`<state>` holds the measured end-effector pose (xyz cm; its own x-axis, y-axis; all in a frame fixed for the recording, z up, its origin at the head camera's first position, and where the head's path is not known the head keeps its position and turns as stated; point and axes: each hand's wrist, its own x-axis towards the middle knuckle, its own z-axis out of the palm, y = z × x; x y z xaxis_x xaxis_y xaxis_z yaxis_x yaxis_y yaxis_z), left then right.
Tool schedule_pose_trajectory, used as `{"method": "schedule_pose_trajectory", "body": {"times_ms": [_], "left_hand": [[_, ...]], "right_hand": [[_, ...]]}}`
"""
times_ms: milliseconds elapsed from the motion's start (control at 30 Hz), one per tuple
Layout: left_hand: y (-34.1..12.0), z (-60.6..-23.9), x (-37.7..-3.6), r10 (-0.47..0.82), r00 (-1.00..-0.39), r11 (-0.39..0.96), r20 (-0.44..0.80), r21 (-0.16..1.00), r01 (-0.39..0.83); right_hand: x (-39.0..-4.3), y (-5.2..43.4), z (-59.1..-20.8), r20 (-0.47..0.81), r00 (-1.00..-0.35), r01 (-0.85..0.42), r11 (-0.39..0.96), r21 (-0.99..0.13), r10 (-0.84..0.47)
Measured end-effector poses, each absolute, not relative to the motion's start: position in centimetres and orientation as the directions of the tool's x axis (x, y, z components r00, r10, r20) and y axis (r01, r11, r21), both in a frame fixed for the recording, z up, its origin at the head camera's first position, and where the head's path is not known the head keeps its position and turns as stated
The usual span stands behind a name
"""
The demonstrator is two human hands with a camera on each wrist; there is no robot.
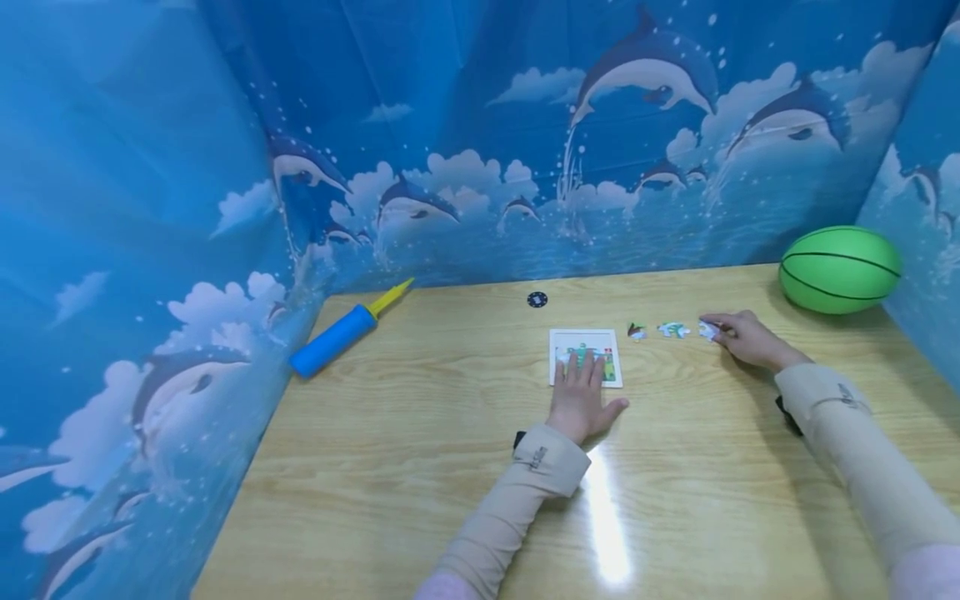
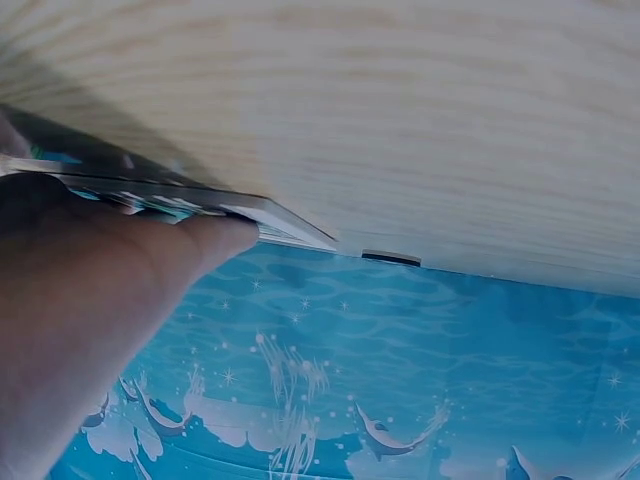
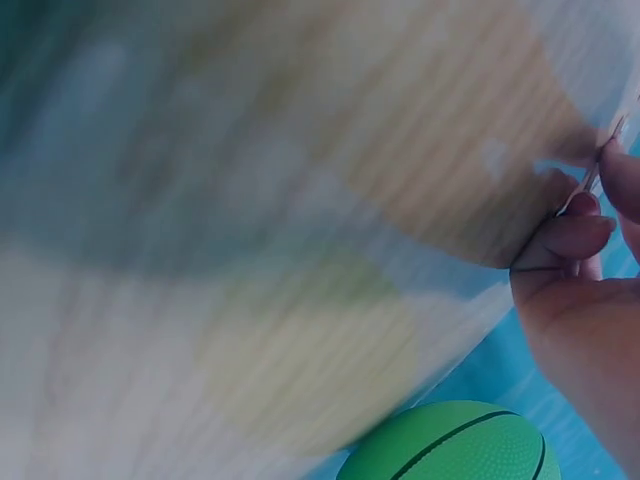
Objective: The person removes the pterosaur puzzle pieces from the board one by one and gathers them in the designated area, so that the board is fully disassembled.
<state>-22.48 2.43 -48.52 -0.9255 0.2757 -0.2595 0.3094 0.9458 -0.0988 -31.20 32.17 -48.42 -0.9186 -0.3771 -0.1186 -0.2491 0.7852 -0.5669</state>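
Mid-assembly, by the look of it: left hand [image 1: 579, 402] flat, fingers straight, pressing the puzzle board [image 1: 586, 357] down near the middle of the desk [image 1: 420, 467]. Board small, white-bordered, with a green picture. Right hand [image 1: 750, 337] pinching the rightmost puzzle piece [image 1: 708, 330] near the far edge. Next, probably: lifting it cleanly, then matching its outline to the board.

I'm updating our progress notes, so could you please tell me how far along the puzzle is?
Mostly done: the puzzle board shows a largely filled picture, held flat by the left hand. In hand: the right hand pinches one loose piece on the table. Left: that piece and two more loose pieces lying beside the board.
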Motion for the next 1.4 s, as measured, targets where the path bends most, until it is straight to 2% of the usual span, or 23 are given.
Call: {"method": "schedule_pose_trajectory", "body": {"times_ms": [233, 533, 833, 1033, 1200, 1400], "left_hand": [[2.5, -48.4, -22.4, 0.271, -0.925, 0.948, -0.265, -0.096, 0.305], [2.5, -48.4, -22.3, 0.283, -0.928, 0.945, -0.242, -0.096, 0.313], [2.3, -48.5, -22.4, 0.301, -0.916, 0.95, -0.265, 0.0, 0.312], [1.9, -48.6, -22.6, 0.315, -0.904, 0.947, -0.287, 0.035, 0.319], [1.1, -48.6, -22.2, 0.32, -0.899, 0.947, -0.298, 0.073, 0.313], [-0.6, -48.3, -21.3, 0.269, -0.906, 0.96, -0.328, 0.164, 0.226]], "right_hand": [[-30.9, 31.9, -48.2, -0.132, -0.926, -0.211, 0.774, -0.597, -0.354], [-30.0, 28.2, -47.8, -0.045, -0.94, -0.237, 0.739, -0.631, -0.339], [-29.1, 21.3, -47.7, -0.005, -0.918, -0.276, 0.647, -0.711, -0.397], [-28.9, 17.3, -47.8, 0.003, -0.896, -0.308, 0.616, -0.725, -0.445], [-28.8, 15.4, -47.7, -0.025, -0.88, -0.313, 0.617, -0.722, -0.475], [-29.1, 14.4, -47.4, -0.018, -0.858, -0.354, 0.618, -0.702, -0.512]]}}
